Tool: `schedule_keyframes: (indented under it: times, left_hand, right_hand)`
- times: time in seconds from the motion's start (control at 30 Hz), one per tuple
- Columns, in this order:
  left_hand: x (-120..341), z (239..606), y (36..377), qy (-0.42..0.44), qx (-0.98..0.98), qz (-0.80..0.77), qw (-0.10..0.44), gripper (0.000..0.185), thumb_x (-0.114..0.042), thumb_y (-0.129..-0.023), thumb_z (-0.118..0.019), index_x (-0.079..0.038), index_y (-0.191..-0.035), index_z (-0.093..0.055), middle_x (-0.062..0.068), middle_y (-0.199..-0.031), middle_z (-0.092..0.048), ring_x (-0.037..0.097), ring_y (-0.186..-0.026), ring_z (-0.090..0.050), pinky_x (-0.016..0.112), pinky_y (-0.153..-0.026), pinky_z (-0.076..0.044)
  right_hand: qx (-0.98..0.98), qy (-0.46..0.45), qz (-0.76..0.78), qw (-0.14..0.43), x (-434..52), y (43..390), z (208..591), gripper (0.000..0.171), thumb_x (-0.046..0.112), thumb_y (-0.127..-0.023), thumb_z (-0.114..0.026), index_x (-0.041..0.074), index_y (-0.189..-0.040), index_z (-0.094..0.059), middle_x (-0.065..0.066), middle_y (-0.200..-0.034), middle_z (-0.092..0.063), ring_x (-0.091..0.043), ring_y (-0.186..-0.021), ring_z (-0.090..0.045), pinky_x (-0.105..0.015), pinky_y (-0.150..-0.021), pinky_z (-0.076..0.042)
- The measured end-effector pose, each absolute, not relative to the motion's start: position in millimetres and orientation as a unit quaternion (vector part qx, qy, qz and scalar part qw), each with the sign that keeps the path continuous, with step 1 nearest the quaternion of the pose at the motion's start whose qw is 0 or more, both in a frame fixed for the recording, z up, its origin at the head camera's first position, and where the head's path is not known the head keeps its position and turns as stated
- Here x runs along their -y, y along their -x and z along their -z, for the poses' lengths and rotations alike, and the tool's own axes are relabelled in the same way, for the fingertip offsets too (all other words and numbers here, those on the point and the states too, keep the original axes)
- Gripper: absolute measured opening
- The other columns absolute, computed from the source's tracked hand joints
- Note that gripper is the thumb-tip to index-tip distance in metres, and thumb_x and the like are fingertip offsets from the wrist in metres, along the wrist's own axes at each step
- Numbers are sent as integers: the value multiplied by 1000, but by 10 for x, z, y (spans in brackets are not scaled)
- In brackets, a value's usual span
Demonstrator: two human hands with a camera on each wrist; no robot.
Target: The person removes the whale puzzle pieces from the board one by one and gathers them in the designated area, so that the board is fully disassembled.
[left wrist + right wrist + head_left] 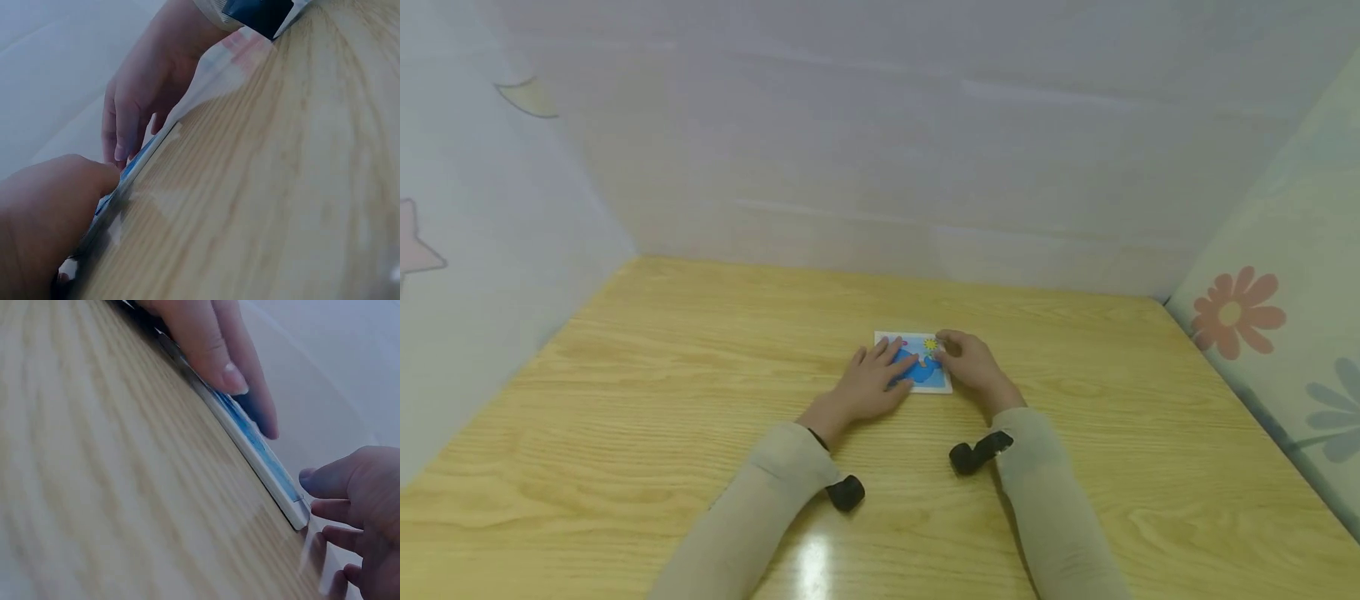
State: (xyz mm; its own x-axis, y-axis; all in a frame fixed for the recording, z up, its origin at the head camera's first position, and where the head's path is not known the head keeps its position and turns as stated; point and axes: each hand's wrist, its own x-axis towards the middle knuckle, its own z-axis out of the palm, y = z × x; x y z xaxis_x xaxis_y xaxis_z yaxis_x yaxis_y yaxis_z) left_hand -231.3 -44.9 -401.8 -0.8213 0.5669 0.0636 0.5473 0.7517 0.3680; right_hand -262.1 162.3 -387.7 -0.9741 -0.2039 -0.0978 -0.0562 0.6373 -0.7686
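The picture board point(929, 377) lies under the left grip point(868, 383), whose fingers are spread; the right grip point(970, 361) curves beside its edge, whether pinching I cannot tell. It looks light and stiff, best held by its white rim point(274, 486).

The person's left arm point(752, 508) and right arm point(1052, 500) both reach to the picture point(931, 379), one from its near left side and one from its near right side. The left hand point(874, 383) is palm down over the left part of the picture, fingers spread apart. The right hand point(967, 362) is by the picture's right edge, fingers and thumb bent a little.
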Motion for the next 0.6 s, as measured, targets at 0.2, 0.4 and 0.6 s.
schedule_keyframes:
  times: [0.2,0.4,0.6]
  left_hand:
    - [445,4054,2326,-305,-937,-165,35,50,-38,-100,-34,-20,-147,-31,12,-156,-14,33,-145,-8,55,-114,-10]
    - [463,4072,2318,-311,-936,-159,38,50,-38,-100,-33,-21,-147,-30,11,-157,-14,31,-145,-8,55,-114,-10]
    - [470,4060,2328,-309,-937,-155,41,48,-38,-100,-33,-24,-147,-31,10,-157,-13,31,-145,-8,55,-114,-10]
  right_hand:
    - [-913,87,397,40,-1598,2609,3925,41,17,-93,-54,0,-130,-51,-19,-138,-47,-36,-133,-37,-50,-110,-28]
    - [-926,103,364,8,-1562,2593,3964,37,14,-90,-55,-4,-123,-53,-22,-132,-50,-39,-129,-40,-51,-108,-30]
    - [-930,101,352,4,-1543,2595,3941,37,15,-90,-55,-4,-122,-54,-22,-132,-50,-38,-129,-40,-51,-109,-29]
